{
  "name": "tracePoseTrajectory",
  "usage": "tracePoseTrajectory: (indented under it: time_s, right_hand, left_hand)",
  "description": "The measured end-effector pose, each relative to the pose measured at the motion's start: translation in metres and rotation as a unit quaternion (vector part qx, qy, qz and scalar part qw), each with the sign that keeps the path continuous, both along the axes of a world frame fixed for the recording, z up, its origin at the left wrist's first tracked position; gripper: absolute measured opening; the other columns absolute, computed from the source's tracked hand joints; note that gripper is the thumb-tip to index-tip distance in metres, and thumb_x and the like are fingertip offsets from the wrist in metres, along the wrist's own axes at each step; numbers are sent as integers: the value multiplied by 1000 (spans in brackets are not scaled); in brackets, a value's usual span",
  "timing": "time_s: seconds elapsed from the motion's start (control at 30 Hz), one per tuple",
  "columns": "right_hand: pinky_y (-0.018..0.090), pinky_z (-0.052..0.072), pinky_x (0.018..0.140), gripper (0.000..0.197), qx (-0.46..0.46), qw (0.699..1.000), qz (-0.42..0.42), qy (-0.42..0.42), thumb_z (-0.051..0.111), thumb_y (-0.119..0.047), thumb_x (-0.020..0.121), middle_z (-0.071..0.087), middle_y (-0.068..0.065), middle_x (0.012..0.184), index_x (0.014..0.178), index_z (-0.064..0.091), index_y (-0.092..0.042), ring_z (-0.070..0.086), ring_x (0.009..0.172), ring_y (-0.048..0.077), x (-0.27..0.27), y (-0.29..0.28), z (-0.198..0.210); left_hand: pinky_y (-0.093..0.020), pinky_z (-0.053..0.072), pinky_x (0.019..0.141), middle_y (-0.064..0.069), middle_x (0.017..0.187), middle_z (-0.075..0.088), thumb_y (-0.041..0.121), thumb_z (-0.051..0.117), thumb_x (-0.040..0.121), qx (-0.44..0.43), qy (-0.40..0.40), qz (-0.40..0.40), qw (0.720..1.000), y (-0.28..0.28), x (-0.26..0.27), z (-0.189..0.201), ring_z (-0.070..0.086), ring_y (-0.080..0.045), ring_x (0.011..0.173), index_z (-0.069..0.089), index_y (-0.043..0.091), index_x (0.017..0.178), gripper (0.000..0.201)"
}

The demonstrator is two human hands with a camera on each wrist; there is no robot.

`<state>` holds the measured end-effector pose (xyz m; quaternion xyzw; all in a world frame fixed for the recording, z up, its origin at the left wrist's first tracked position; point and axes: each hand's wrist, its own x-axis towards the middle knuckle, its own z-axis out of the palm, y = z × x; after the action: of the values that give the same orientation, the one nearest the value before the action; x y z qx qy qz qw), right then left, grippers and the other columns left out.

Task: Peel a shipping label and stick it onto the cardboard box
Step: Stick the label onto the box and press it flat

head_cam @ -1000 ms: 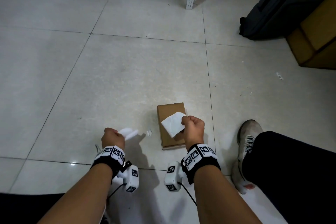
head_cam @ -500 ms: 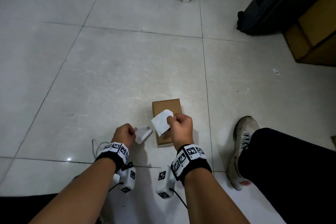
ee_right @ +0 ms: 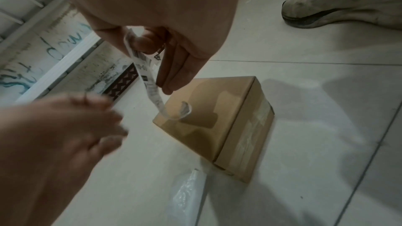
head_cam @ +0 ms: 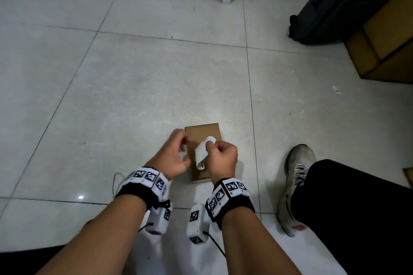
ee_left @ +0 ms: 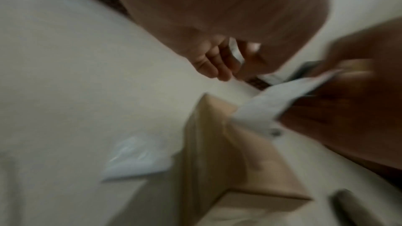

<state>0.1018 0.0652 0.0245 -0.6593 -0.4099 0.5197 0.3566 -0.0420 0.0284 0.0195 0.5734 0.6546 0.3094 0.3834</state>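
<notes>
You are low over a tiled floor (head_cam: 156,85), with a small closed cardboard box (head_cam: 202,134) lying flat on it just ahead of your wrists. Your right hand (head_cam: 222,158) pinches the shipping label (head_cam: 202,152) between thumb and fingers; the label hangs down, printed side toward your palm, its free end curling above the top of the box. Whether that end touches the cardboard cannot be told.

Your left hand (head_cam: 173,154) hovers at the box's left edge with fingers loosely curled and nothing in them. A crumpled, shiny backing sheet (ee_right: 187,197) lies on the floor just beside the box.

The peel looks finished, so the step in hand seems to be placing the label. The next move likely calls for your left hand to catch the loose end, pull the label flat, lower it squarely onto the box top, then smooth it down. The curl could fold the adhesive onto itself.

The box stays shut, a strip of clear tape on its side; its contents are hidden.
</notes>
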Motion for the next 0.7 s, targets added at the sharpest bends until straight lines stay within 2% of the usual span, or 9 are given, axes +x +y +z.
tracePoseTrajectory:
  time_s: [0.07,0.2,0.3,0.37,0.43,0.47,0.57,0.63,0.7]
  right_hand:
    - [35,41,48,42,8,1000,-11,-24,64,-31,69,40,14,51,55,42,2,41,47,25,-3,3,6]
    - [29,34,50,38,3,999,-20,-37,64,-24,77,41,7,49,47,48,-6,37,50,20,-1,9,10]
    - [31,34,49,35,-1,999,-26,-29,63,-24,69,41,9,51,54,51,5,37,51,17,4,12,7]
    - [33,34,47,32,-2,999,-17,-39,62,-23,67,39,8,52,52,48,2,36,51,17,7,11,6]
    - [29,32,49,29,10,999,0,-43,63,-17,72,36,5,52,51,46,-6,33,51,19,10,10,3]
    - [28,32,50,30,17,999,10,-43,64,-15,75,38,4,52,52,48,-4,34,51,18,11,8,1]
    - [24,38,50,33,14,998,41,-40,69,-22,83,52,4,56,63,58,2,44,51,14,12,3,-5]
    - [20,35,45,43,0,998,43,-51,71,-29,85,47,-3,49,56,52,-5,39,43,7,13,2,-11]
    - [22,32,44,51,-6,996,52,-71,72,-32,86,38,-7,40,49,42,-14,35,36,7,12,4,-12]
  left_hand:
    - [-12,47,81,5,109,49,7,70,72,-10,-26,-70,997,10,19,15,53,1,95,45,25,119,57]
    - [-22,53,86,1,117,53,10,72,70,-45,-86,-111,989,16,40,18,61,-11,102,42,25,123,62]
    - [-18,49,74,2,104,61,4,66,82,-13,-111,0,994,13,45,11,59,-4,84,50,22,114,40]
    - [-21,49,75,2,97,65,-2,59,87,-13,-141,75,987,12,43,2,61,-8,82,55,21,104,29]
    - [-25,53,75,0,92,68,-3,58,89,-35,-172,111,978,12,42,-5,67,-13,83,59,18,96,23]
    - [-23,54,71,0,89,69,-4,60,89,-44,-178,126,975,12,41,-6,68,-13,80,60,16,93,20]
    - [-10,46,52,0,84,68,-6,62,88,-56,-198,185,961,11,39,-8,63,3,63,59,11,91,17]
    - [-13,48,54,-6,89,71,-4,63,89,-75,-225,214,948,11,36,-14,63,5,62,58,9,97,17]
    - [-32,57,69,-12,101,73,-2,62,89,-96,-254,235,933,12,35,-22,69,-11,77,54,12,107,24]
